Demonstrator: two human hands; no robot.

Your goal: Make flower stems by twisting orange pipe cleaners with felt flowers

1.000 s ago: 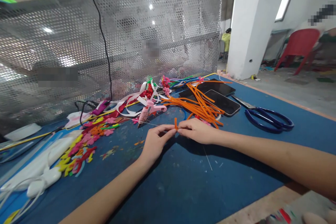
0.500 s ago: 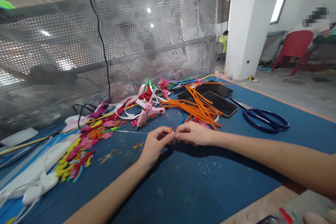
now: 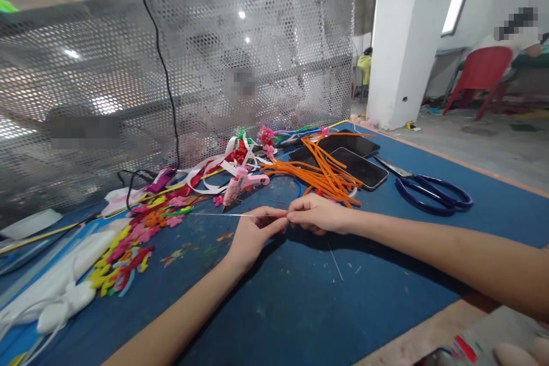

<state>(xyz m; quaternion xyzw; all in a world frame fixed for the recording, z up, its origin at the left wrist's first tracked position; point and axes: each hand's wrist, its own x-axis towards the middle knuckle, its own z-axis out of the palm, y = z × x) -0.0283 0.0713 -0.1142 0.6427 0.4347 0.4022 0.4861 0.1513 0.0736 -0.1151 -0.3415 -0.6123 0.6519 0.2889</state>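
Observation:
My left hand [image 3: 257, 234] is closed in a pinch on a thin, pale wire [image 3: 218, 215]. The wire runs left from my fingers toward a green strip [image 3: 178, 211]; whether the two are joined I cannot tell. Against the left fingertips, my right hand [image 3: 315, 214] is pinched shut at the wire's near end. A speck of red shows between and below the fingertips, too hidden to name. Just beyond the hands lie a pink glue gun [image 3: 240, 184] and a heap of orange fuzzy stems [image 3: 319, 174]. Another thin wire [image 3: 335, 263] rests on the blue tabletop [image 3: 274, 309].
Scissors with dark blue handles [image 3: 433, 191] and two dark phones, the nearer phone [image 3: 362, 168] with a pale rim, lie right. Colourful felt-like pieces [image 3: 137, 234] and a white power strip [image 3: 64, 263] fill the left. A perforated metal screen [image 3: 257, 103] stands behind.
The orange bit seen at the left fingertips is no longer visible, and a little red shows there instead. Both hands stay pinched together in nearly the same place. The view shifted slightly.

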